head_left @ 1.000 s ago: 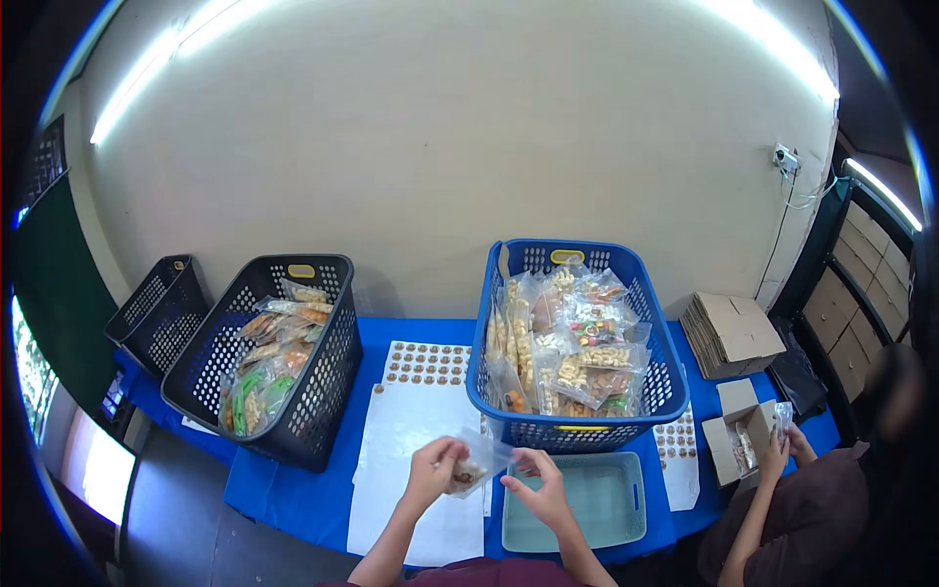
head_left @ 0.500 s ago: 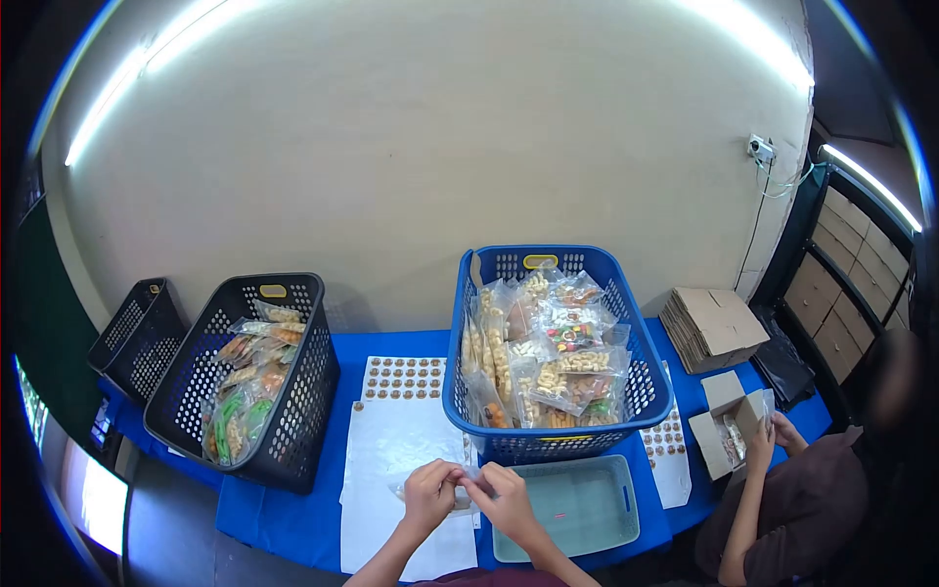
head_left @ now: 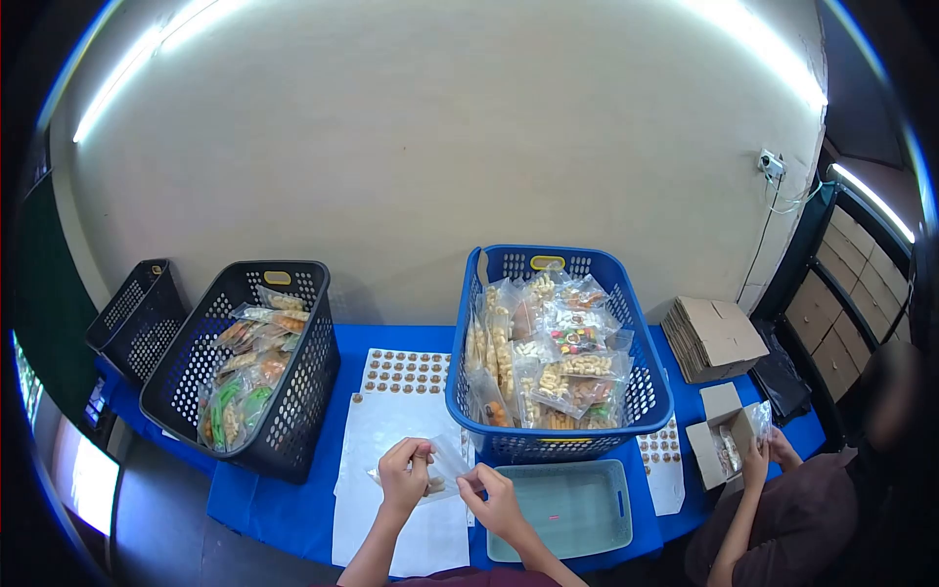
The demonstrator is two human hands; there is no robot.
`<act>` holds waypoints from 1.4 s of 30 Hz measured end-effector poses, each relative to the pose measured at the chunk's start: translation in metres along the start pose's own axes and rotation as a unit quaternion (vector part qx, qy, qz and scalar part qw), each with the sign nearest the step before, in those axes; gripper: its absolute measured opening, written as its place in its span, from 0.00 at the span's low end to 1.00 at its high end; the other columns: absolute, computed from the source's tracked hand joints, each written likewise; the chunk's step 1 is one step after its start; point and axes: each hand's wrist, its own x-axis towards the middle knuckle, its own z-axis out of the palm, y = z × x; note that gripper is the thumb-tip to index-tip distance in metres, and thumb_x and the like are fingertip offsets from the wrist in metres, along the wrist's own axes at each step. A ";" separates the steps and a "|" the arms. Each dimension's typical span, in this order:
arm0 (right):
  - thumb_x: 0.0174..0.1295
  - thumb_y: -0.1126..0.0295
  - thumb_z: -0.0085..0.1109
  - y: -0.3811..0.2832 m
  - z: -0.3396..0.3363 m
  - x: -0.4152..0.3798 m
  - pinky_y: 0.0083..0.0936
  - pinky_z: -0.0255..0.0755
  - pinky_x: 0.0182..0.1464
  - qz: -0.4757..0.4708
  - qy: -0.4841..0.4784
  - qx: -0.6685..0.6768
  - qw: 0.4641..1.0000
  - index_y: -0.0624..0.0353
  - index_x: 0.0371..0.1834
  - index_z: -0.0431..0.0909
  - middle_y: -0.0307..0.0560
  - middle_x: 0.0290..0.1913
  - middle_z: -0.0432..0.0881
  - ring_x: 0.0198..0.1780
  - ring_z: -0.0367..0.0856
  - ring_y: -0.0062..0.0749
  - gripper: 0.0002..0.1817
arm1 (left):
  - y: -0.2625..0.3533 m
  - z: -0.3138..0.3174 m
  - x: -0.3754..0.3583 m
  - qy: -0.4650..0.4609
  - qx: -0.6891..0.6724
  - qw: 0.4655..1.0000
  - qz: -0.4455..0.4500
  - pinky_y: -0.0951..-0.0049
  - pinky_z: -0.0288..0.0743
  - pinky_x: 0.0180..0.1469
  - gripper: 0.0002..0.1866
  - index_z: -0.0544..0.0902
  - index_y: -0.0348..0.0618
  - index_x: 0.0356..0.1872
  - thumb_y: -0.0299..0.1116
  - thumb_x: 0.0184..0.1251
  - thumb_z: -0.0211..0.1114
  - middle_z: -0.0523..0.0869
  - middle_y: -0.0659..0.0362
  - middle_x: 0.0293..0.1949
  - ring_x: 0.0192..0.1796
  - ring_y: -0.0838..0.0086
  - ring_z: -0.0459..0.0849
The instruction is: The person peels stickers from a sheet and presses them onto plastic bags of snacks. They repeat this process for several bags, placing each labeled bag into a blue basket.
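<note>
The left hand and right hand, together 0.5 seconds earlier, had parted, leaving the clear bag spread between them, apparently still being worked. The left gripped it with curled fingers; the right pinched its edge. It hung above white paper, near the green tray.

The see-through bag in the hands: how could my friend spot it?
On the blue-covered table, find the big blue basket heaped with filled bags. In front of it, toward the left, the person's left hand and right hand hold the see-through bag above white paper. Unlike those heaped ones, only this is held over that paper.
</note>
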 end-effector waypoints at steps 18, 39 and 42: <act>0.52 0.73 0.61 0.000 -0.004 -0.002 0.21 0.66 0.22 -0.040 0.007 -0.059 0.997 0.65 0.18 0.68 0.47 0.18 0.73 0.18 0.74 0.25 0.12 | -0.005 0.001 0.005 -0.029 -0.013 0.999 0.014 0.77 0.69 0.27 0.06 0.78 0.36 0.23 0.25 0.57 0.57 0.79 0.57 0.19 0.22 0.70 0.78; 0.46 0.67 0.67 -0.010 -0.024 -0.029 0.16 0.62 0.28 0.048 0.105 -0.003 0.993 0.62 0.24 0.72 0.38 0.25 0.74 0.27 0.70 0.18 0.13 | 0.011 0.020 -0.056 -0.209 -0.107 0.971 0.051 0.70 0.72 0.46 0.13 0.78 0.40 0.45 0.26 0.57 0.58 0.81 0.53 0.42 0.43 0.64 0.80; 0.38 0.65 0.72 -0.013 -0.037 -0.035 0.21 0.58 0.30 -0.005 0.184 -0.123 0.975 0.58 0.27 0.70 0.39 0.26 0.66 0.27 0.63 0.26 0.19 | 0.016 0.021 -0.052 -0.238 -0.113 0.964 0.014 0.70 0.72 0.45 0.11 0.79 0.40 0.42 0.26 0.59 0.56 0.82 0.53 0.38 0.40 0.64 0.80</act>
